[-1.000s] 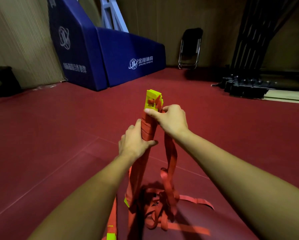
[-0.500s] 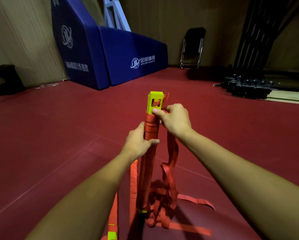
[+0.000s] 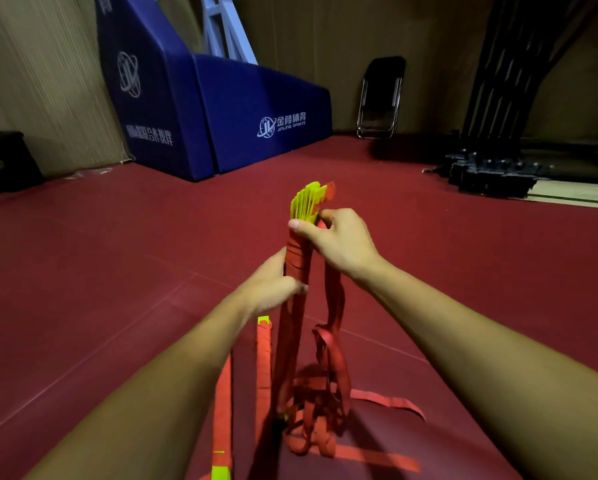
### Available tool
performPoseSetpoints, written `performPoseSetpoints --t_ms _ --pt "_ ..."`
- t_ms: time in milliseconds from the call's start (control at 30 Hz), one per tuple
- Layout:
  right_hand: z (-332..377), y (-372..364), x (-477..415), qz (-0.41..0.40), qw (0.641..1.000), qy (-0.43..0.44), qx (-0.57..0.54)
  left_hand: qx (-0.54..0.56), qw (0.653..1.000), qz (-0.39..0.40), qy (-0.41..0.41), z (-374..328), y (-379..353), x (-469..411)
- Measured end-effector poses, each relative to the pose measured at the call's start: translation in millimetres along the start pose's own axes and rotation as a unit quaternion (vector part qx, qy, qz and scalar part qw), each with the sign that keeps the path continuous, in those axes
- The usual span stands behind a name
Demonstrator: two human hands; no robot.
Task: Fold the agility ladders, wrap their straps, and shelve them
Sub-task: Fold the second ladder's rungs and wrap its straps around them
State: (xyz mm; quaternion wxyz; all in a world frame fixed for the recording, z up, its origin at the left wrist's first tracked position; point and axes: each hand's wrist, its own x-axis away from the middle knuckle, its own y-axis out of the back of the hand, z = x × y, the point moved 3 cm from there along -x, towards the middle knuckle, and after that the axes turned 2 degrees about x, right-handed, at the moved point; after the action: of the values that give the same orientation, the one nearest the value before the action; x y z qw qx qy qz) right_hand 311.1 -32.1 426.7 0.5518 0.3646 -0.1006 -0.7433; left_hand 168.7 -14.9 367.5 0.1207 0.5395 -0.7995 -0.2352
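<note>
Tilted toward 1 o'clock since half a second ago, with yellow rung ends (image 3: 306, 202) now fanned. Strap-wrapping step in hand. Shows folded ladder bundle (image 3: 295, 268) upright at centre, banded with red turns near its top. Left hand (image 3: 273, 289) clenched round bundle; right hand (image 3: 339, 244) pinching loose strap (image 3: 335, 303), trailing to floor (image 3: 117, 271) at 6 o'clock. Next move probably calls for another taut turn

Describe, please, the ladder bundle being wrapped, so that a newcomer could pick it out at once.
In front of the blue padded base, over the dark red floor, the left hand and right hand grip an upright ladder bundle. Unlike the slimmer orange piece lower left of it, it is held, and yellow rungs fan from its top.
</note>
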Motion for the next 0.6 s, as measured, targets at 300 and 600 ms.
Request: performPoseSetpoints --t_ms 300,600 --pt "-14.1 -4.6 -3.6 -0.025 0.999 -0.041 -0.015 -0.086 0.986 -0.140 -0.004 15.9 1.0 -7.8" --pt "-9.2 -8.8 1.7 -0.063 0.997 -0.017 0.029 -0.105 0.987 -0.120 0.026 11.3 1.7 -6.1"
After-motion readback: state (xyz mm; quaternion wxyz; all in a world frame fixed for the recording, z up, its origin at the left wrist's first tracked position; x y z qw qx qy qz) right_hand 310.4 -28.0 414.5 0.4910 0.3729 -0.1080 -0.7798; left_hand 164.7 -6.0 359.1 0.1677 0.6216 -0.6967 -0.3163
